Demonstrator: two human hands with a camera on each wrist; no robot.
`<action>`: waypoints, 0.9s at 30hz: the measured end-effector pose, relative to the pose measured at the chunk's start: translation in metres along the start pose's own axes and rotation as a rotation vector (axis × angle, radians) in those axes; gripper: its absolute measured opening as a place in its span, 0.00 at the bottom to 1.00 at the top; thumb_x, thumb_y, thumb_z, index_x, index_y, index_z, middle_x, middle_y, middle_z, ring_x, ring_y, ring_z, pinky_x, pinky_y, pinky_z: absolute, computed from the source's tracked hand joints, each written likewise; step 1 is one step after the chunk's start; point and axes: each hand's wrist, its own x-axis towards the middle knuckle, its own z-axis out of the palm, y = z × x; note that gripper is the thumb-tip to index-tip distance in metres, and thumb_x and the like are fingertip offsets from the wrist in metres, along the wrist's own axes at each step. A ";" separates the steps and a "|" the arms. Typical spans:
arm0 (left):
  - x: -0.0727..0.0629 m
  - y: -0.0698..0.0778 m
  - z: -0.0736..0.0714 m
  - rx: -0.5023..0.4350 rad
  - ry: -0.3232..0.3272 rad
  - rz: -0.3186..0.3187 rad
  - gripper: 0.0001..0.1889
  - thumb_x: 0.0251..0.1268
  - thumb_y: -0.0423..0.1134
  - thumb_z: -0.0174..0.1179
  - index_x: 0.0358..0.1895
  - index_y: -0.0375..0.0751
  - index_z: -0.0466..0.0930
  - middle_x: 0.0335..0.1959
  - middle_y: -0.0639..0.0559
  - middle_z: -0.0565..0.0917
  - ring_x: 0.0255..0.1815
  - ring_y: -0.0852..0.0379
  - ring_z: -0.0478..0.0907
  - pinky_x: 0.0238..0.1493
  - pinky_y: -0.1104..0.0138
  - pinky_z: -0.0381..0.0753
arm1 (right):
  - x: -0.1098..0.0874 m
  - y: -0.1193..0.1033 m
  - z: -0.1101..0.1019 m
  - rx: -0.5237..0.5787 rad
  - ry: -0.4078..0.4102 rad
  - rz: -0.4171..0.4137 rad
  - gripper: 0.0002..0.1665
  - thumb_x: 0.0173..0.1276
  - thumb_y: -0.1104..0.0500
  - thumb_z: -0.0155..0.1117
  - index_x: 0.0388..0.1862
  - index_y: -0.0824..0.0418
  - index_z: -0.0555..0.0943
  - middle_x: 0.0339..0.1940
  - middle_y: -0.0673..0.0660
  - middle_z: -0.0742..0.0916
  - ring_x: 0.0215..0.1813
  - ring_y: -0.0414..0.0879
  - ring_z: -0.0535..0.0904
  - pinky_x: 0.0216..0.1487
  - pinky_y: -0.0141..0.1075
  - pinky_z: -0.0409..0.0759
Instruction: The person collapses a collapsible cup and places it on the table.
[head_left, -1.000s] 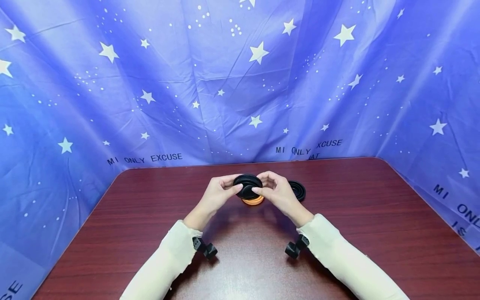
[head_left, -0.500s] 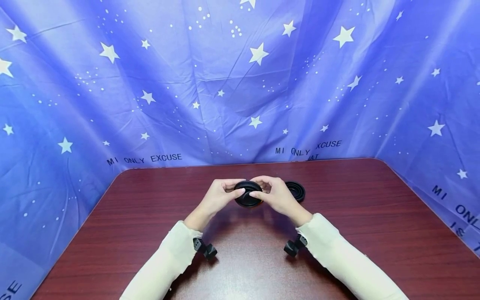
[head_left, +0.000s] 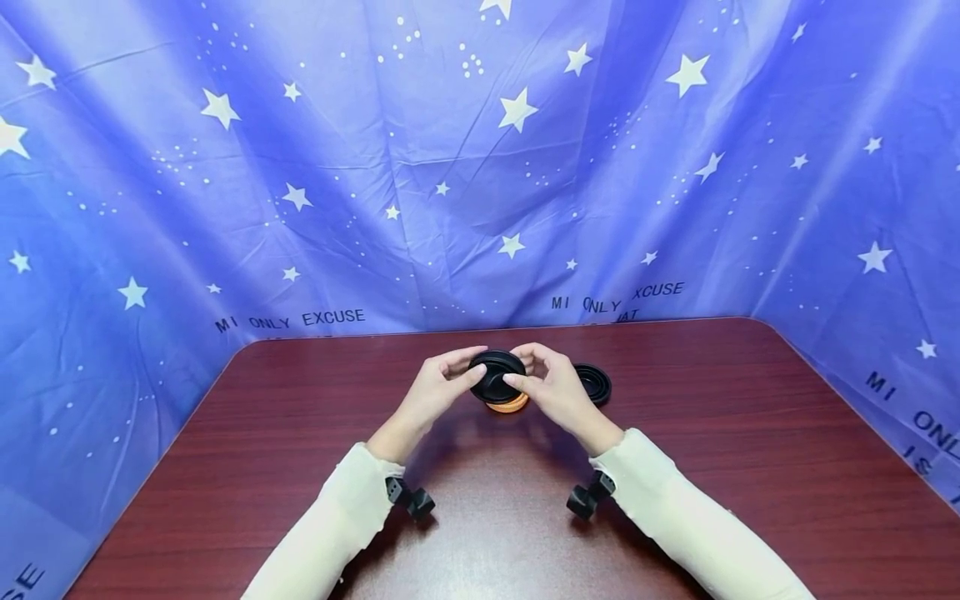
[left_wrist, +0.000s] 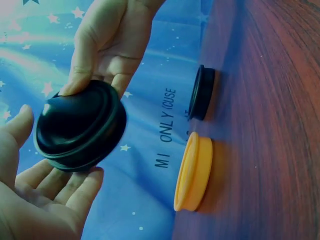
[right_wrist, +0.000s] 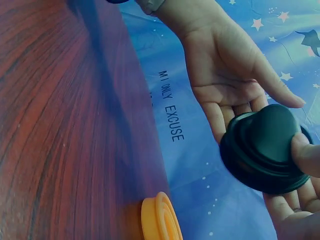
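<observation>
Between my two hands is a round black piece (head_left: 495, 367), rubber-like, with ridged rings and a smooth bulge on its near face (right_wrist: 274, 132). My left hand (head_left: 435, 392) holds its left side; in the left wrist view the fingers curve under the rim and the thumb stands a little off it. My right hand (head_left: 553, 387) pinches the right side, thumb on the bulge and fingers behind. The piece is held tilted above the table. Just below it in the head view shows a shallow orange ring-shaped piece (left_wrist: 195, 172), partly hidden.
Behind my right hand a second black ridged ring (head_left: 594, 383) lies on the dark red wooden table (head_left: 495, 517). Black wrist cameras (head_left: 411, 497) hang inside both cuffs. A blue starred curtain (head_left: 450, 167) stands beyond the table's far edge.
Half a second ago the black piece was lower, nearly covering the orange one, with both thumbs closer to its middle. Now both hands have lifted it slightly, the thumbs are further apart and the orange piece shows.
</observation>
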 end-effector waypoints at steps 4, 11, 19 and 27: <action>0.000 0.001 0.001 -0.043 -0.028 0.020 0.18 0.64 0.29 0.58 0.56 0.27 0.75 0.46 0.33 0.82 0.37 0.63 0.82 0.43 0.71 0.79 | 0.000 0.000 0.001 0.035 0.000 -0.005 0.16 0.59 0.70 0.66 0.45 0.72 0.76 0.33 0.59 0.82 0.32 0.40 0.78 0.34 0.28 0.77; 0.000 0.001 0.001 -0.048 0.000 0.027 0.15 0.61 0.28 0.60 0.50 0.21 0.76 0.40 0.32 0.84 0.33 0.64 0.83 0.39 0.71 0.80 | -0.001 0.001 0.003 0.018 0.000 0.012 0.14 0.59 0.70 0.66 0.44 0.71 0.76 0.32 0.60 0.81 0.31 0.41 0.77 0.33 0.28 0.76; -0.001 0.000 0.004 -0.045 0.054 -0.012 0.14 0.59 0.28 0.62 0.46 0.21 0.78 0.36 0.35 0.85 0.31 0.65 0.82 0.37 0.72 0.80 | -0.003 0.000 0.005 -0.003 0.018 0.001 0.14 0.58 0.71 0.66 0.43 0.71 0.77 0.31 0.60 0.81 0.31 0.40 0.77 0.33 0.28 0.76; -0.002 -0.001 0.005 -0.071 0.074 -0.017 0.14 0.60 0.28 0.62 0.47 0.21 0.79 0.37 0.33 0.84 0.31 0.65 0.82 0.35 0.72 0.80 | -0.004 -0.004 0.006 -0.017 0.028 -0.006 0.14 0.58 0.70 0.67 0.43 0.70 0.77 0.32 0.62 0.81 0.32 0.40 0.77 0.34 0.28 0.76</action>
